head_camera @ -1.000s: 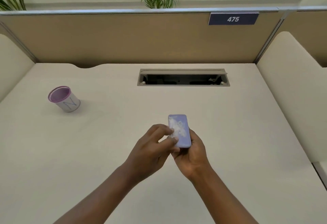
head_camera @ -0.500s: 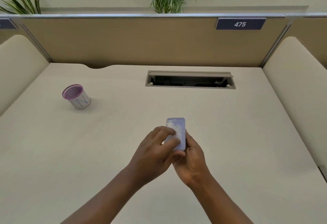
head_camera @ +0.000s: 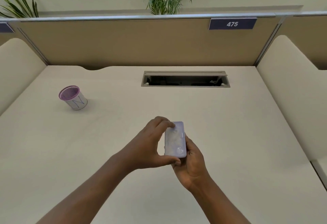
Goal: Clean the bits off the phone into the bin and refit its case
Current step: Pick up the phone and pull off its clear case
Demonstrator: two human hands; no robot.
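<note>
Looking down through the head camera, you had both hands raised together over the pale desk [head_camera: 230, 135], close in front of you. Your right hand [head_camera: 192, 163] lay cupped beneath the phone [head_camera: 175, 139], its fingers curled up along the phone's right edge and gripping it. Your left hand [head_camera: 146, 146] spanned the same phone from the other side: the fingertips [head_camera: 170, 123] pressed on the far top corner, and the thumb was hooked under the near end, so that hand was half closed around it. The phone, pale lilac with a whitish, cloudy patch across its upper face, sat lengthwise between the two palms, clear of the desk. Whether its case was on or off could not be told. Well away to the left of your left hand, and farther from you, the small bin [head_camera: 73, 98] with a purple rim stood on the desk. Beyond your hands, a cable slot [head_camera: 184, 79] sat open in the desk.
</note>
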